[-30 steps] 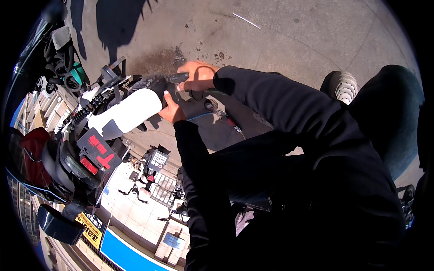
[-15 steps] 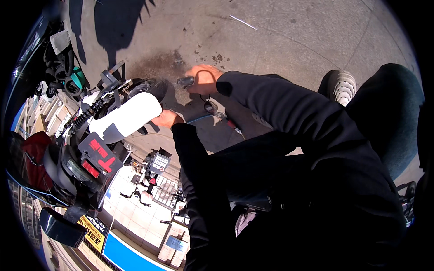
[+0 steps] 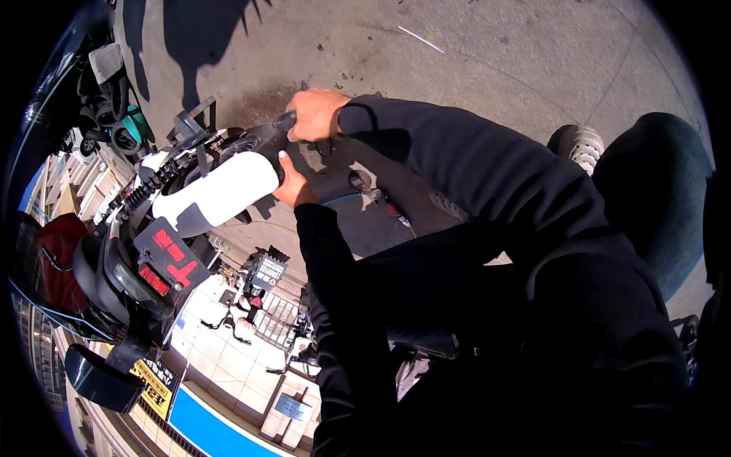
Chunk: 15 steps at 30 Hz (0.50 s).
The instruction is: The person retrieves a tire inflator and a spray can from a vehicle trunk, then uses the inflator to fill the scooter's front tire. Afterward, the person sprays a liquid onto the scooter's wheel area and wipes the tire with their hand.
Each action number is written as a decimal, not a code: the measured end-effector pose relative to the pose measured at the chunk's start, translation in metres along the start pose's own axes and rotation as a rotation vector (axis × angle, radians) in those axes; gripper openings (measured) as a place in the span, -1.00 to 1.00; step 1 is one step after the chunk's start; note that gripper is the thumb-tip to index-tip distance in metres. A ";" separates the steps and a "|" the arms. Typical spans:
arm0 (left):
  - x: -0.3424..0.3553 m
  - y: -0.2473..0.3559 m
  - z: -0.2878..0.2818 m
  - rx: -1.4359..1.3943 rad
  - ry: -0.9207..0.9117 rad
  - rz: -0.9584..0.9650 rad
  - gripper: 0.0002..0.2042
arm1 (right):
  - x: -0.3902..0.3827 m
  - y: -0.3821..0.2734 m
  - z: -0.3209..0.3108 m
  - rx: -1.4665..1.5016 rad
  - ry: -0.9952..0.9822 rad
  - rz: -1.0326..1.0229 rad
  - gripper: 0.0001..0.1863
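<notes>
A scooter with a white rear mudguard (image 3: 221,194) and a dark rear tyre (image 3: 266,141) stands at my left. My left hand (image 3: 295,184) is at the mudguard's rounded end, thumb stretched up and the other fingers mostly hidden, curled against the tyre. Beyond it, my right hand (image 3: 316,114) is closed round a short dark, blunt-ended object (image 3: 285,120) pointing toward the tyre. Its exact kind is unclear, and a small dark loop hangs below this hand. On the shaded ground lies a tyre inflator with a round gauge (image 3: 359,180), a red handle (image 3: 394,210) and a blue hose.
The scooter's dark plate with red lettering (image 3: 171,255) and its tail light lie nearer me. Another two-wheeler with a wire basket (image 3: 276,321) stands on the pale tiles. Old tyres (image 3: 106,114) are piled at the far left. A thin white stick (image 3: 420,39) lies on the pavement.
My right hand has moved left to the tyre with the dark object. My left hand has shifted slightly up and right, its thumb now raised.
</notes>
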<state>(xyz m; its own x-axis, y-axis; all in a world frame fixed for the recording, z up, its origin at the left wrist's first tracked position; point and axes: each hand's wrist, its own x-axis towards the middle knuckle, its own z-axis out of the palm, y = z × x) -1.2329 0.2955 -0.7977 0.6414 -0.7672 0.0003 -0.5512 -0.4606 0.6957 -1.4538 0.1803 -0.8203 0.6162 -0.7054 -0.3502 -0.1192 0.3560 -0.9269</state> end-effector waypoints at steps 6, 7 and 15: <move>-0.012 0.016 -0.011 -0.003 0.029 0.095 -0.55 | 0.004 0.025 0.014 0.129 -0.192 0.020 -0.61; -0.009 0.012 -0.009 -0.015 0.052 0.114 -0.57 | 0.000 0.032 0.018 0.193 -0.215 -0.012 -0.63; -0.008 -0.010 -0.011 0.003 0.076 0.171 -0.56 | -0.034 0.062 0.038 0.202 -0.034 0.019 -0.65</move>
<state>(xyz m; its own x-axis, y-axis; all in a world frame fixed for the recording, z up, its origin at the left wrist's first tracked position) -1.2269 0.3113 -0.7966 0.5767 -0.7986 0.1722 -0.6571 -0.3282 0.6786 -1.4524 0.2496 -0.8609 0.6418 -0.6777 -0.3590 0.0260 0.4870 -0.8730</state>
